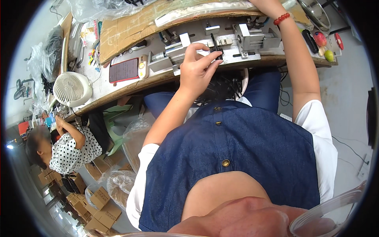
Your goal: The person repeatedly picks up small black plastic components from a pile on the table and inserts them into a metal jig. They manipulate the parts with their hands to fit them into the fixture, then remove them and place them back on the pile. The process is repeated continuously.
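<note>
My left hand (196,72) is over the front of a metal clamping fixture (246,41) on the bench, its thumb and fingertips pinched together. Between them is a thin black strip-shaped part (214,42), standing roughly upright beside the fixture's small central block (226,42). A second metal block with a cylinder (162,58) is just left of this hand. My right hand (269,7) reaches to the far side of the bench, above a red bead bracelet (281,18). The picture's upper edge cuts off its fingers, near a long whitish plastic-wrapped strip (189,15).
A phone (124,71) lies left of the fixture, with a round white fan (72,89) farther left. Cardboard (122,37) covers the back of the bench. Small fruit-like items (320,38) sit at the right end. Another person (73,148) sits at far left near cardboard boxes (103,215).
</note>
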The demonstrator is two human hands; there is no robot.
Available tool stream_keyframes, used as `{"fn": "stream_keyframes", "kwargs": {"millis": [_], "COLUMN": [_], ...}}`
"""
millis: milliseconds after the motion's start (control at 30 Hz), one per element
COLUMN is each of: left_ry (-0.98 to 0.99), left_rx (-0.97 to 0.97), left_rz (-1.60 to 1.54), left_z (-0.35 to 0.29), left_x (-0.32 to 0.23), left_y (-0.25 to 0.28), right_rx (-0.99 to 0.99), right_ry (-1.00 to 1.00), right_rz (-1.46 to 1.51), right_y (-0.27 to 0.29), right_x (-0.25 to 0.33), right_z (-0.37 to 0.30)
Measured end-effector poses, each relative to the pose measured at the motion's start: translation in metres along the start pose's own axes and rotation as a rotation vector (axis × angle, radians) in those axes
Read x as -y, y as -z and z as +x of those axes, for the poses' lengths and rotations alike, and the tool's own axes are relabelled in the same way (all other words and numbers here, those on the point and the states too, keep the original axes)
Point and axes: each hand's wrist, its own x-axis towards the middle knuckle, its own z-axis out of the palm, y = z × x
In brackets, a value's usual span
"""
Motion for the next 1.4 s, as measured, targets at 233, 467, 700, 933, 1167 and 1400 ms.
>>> {"fn": "stream_keyframes", "kwargs": {"millis": [233, 467, 700, 933, 1167, 1400], "left_ry": [-0.088, 0.005, -0.223, -0.060, -0.109, 0.136], "left_rx": [0.013, 0.064, -0.161, -0.012, -0.015, -0.007], "left_rz": [0.104, 0.112, 0.239, 0.729, 0.620, 0.061], "left_z": [-0.003, -0.005, 0.071, 0.189, 0.200, 0.144], "left_x": [0.012, 0.003, 0.002, 0.036, 0.065, -0.001], "left_y": [-0.015, -0.010, 0.021, 0.031, 0.023, 0.058], "right_rx": [-0.112, -0.142, -0.025, 0.011, 0.001, -0.027], "right_ry": [-0.052, -0.091, 0.123, 0.281, 0.340, 0.399], "right_rz": [0.326, 0.958, 0.554, 0.153, -0.004, 0.126], "right_y": [0.022, 0.008, -0.002, -0.042, -0.058, -0.039], "right_x": [0.050, 0.065, 0.116, 0.130, 0.126, 0.116], "right_z": [-0.015, -0.063, -0.132, -0.152, -0.149, -0.124]}}
